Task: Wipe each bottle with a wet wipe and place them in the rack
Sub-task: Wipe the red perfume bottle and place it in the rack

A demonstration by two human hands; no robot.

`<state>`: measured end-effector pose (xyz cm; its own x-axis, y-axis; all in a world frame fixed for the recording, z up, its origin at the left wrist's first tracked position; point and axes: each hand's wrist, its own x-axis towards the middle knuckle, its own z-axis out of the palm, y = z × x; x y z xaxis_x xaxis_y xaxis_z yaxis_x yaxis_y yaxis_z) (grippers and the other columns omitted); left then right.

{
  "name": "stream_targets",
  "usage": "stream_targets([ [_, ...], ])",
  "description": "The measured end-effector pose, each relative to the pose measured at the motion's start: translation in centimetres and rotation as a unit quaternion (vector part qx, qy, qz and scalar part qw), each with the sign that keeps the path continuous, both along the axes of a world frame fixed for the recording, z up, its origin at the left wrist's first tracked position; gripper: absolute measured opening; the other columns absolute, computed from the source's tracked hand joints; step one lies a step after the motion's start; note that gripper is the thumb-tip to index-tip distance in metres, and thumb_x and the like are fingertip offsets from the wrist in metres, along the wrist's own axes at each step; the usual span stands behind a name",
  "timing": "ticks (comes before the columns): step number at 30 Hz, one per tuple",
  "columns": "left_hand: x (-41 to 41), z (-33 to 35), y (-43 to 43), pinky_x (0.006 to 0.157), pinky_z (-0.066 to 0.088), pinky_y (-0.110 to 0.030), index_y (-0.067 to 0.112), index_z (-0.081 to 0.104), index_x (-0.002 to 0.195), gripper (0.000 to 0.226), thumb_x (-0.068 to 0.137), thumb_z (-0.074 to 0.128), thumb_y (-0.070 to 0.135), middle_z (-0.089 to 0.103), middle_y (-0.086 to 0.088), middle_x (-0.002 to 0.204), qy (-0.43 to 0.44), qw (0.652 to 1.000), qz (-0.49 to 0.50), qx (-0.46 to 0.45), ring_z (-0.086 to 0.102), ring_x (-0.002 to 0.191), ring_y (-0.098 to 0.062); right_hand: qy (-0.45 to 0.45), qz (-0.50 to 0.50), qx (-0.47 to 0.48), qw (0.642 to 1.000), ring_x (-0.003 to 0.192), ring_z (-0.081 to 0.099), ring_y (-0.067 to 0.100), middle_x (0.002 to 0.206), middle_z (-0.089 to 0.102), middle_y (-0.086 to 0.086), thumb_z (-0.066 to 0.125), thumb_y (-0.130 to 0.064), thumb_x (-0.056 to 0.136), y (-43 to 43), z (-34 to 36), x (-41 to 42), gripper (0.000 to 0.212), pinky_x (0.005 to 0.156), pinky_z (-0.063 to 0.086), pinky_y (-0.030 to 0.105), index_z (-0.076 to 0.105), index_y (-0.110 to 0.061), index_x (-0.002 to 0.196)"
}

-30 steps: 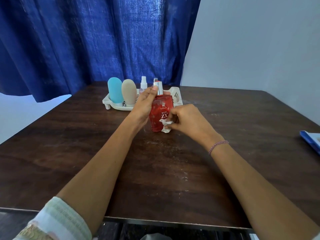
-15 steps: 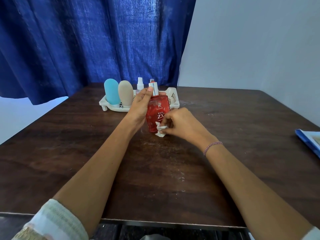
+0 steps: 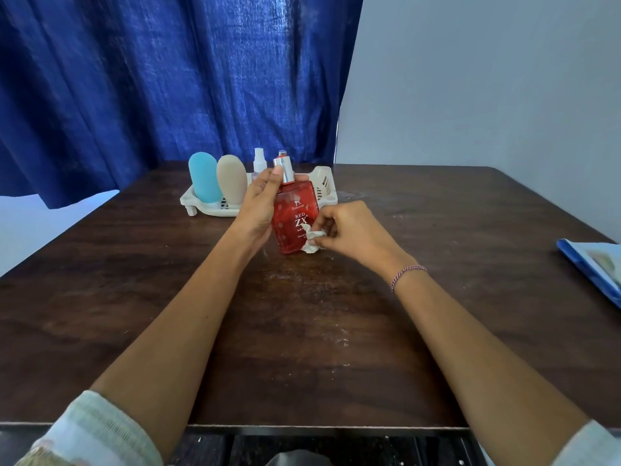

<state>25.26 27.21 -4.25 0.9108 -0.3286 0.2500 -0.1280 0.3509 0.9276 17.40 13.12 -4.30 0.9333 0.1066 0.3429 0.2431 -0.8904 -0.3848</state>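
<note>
Holding red bottle [image 3: 295,220] near its neck, your left hand [image 3: 260,203] curls round it; base on table [image 3: 302,331], just before rack [image 3: 324,183]. Right hand [image 3: 349,230] pinches crumpled wet wipe [image 3: 314,238] against bottle's lower right side. Since one second ago almost nothing moved. Wipe stays at same low corner, so wiping looks unfinished. Blue bottle [image 3: 203,178], beige bottle [image 3: 232,179] and small spray bottle [image 3: 258,161] stand in rack's left part; right end seems free. Blue packet [image 3: 591,267] lies at table's right edge, well apart.

Red bottle [image 3: 295,220] in left hand [image 3: 260,210]
</note>
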Motion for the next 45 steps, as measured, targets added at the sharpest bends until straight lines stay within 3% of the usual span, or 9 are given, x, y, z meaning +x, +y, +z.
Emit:
stream_targets([
  [7, 0.1, -0.2, 0.1, 0.075, 0.056, -0.033, 0.007, 0.052, 0.117, 0.033, 0.099, 0.041, 0.032, 0.073, 0.0, 0.091, 0.001, 1.0, -0.008, -0.009, 0.069, 0.09, -0.014, -0.012, -0.008, 0.019, 1.0, 0.083, 0.057, 0.009, 0.094, 0.066, -0.001, 0.076, -0.021, 0.076, 0.0, -0.3, -0.1, 0.016, 0.076, 0.049, 0.023, 0.064, -0.015, 0.086],
  [11, 0.3, -0.2, 0.2, 0.074, 0.056, -0.033, 0.009, 0.056, 0.108, 0.029, 0.1, 0.04, 0.031, 0.074, 0.001, 0.088, 0.002, 1.0, -0.007, -0.016, 0.07, 0.088, -0.014, -0.001, 0.007, 0.04, 0.999, 0.073, 0.052, 0.001, 0.086, 0.062, -0.006, 0.077, -0.024, 0.075, 0.4, -0.4, 0.0, 0.018, 0.071, 0.046, 0.02, 0.063, -0.018, 0.083],
  [16, 0.2, -0.2, 0.2, 0.079, 0.057, -0.035, 0.007, 0.053, 0.117, 0.032, 0.1, 0.04, 0.031, 0.074, 0.001, 0.089, 0.008, 1.0, -0.013, -0.015, 0.07, 0.091, -0.014, 0.009, -0.04, 0.098, 0.994, 0.065, 0.054, 0.0, 0.075, 0.055, -0.012, 0.075, -0.022, 0.077, -0.9, -0.2, 0.0, 0.021, 0.06, 0.041, 0.011, 0.055, -0.02, 0.084],
  [20, 0.0, 0.0, 0.3, 0.078, 0.057, -0.033, 0.003, 0.048, 0.126, 0.039, 0.1, 0.04, 0.031, 0.074, 0.0, 0.09, 0.008, 1.0, -0.016, -0.017, 0.069, 0.093, -0.014, 0.038, -0.034, 0.135, 0.989, 0.072, 0.064, 0.01, 0.079, 0.057, -0.009, 0.073, -0.02, 0.08, -0.8, -0.3, 0.0, 0.021, 0.058, 0.047, 0.013, 0.052, -0.02, 0.083],
  [26, -0.1, 0.1, 0.3, 0.081, 0.057, -0.038, 0.01, 0.05, 0.116, 0.026, 0.099, 0.043, 0.028, 0.073, -0.002, 0.091, 0.005, 0.999, -0.034, -0.029, 0.069, 0.095, -0.018, 0.064, -0.053, 0.145, 0.986, 0.079, 0.065, 0.012, 0.1, 0.064, 0.004, 0.068, -0.017, 0.084, -1.4, -0.6, 0.3, 0.021, 0.07, 0.054, 0.021, 0.058, -0.012, 0.102],
  [30, -0.4, 0.3, 0.2, 0.07, 0.057, -0.03, 0.011, 0.051, 0.109, 0.02, 0.1, 0.041, 0.026, 0.074, -0.002, 0.087, 0.002, 0.998, -0.048, -0.032, 0.07, 0.087, -0.016, -0.003, -0.047, 0.184, 0.982, 0.066, 0.061, 0.0, 0.094, 0.063, -0.001, 0.067, -0.016, 0.084, -1.0, -0.1, 0.1, 0.024, 0.059, 0.048, 0.008, 0.059, -0.01, 0.106],
  [34, -0.7, 0.3, 0.0, 0.073, 0.057, -0.031, 0.013, 0.053, 0.105, 0.018, 0.1, 0.04, 0.026, 0.074, -0.003, 0.089, -0.011, 0.997, -0.067, -0.023, 0.07, 0.088, -0.017, -0.085, -0.062, 0.162, 0.981, 0.073, 0.055, 0.001, 0.088, 0.058, -0.008, 0.07, -0.018, 0.082, -0.9, 0.4, -0.1, 0.017, 0.063, 0.041, 0.006, 0.062, -0.013, 0.096],
  [40, -1.0, 0.3, -0.1, 0.069, 0.057, -0.03, 0.012, 0.051, 0.105, 0.017, 0.1, 0.04, 0.024, 0.073, -0.002, 0.087, -0.02, 0.997, -0.066, -0.029, 0.07, 0.085, -0.016, 0.078, 0.036, 0.085, 0.993, 0.06, 0.057, -0.002, 0.075, 0.061, -0.01, 0.08, -0.017, 0.07, -1.3, 0.7, -0.8, 0.018, 0.055, 0.043, 0.005, 0.064, -0.02, 0.078],
  [45, -0.9, 0.4, -0.1, 0.073, 0.057, -0.031, 0.014, 0.053, 0.102, 0.016, 0.1, 0.04, 0.023, 0.073, -0.003, 0.088, -0.026, 0.996, -0.078, -0.027, 0.07, 0.085, -0.016, -0.062, -0.028, 0.093, 0.993, 0.068, 0.052, -0.004, 0.083, 0.06, -0.009, 0.076, -0.02, 0.075, -1.2, 0.9, -0.3, 0.024, 0.067, 0.044, 0.007, 0.069, -0.013, 0.097],
])
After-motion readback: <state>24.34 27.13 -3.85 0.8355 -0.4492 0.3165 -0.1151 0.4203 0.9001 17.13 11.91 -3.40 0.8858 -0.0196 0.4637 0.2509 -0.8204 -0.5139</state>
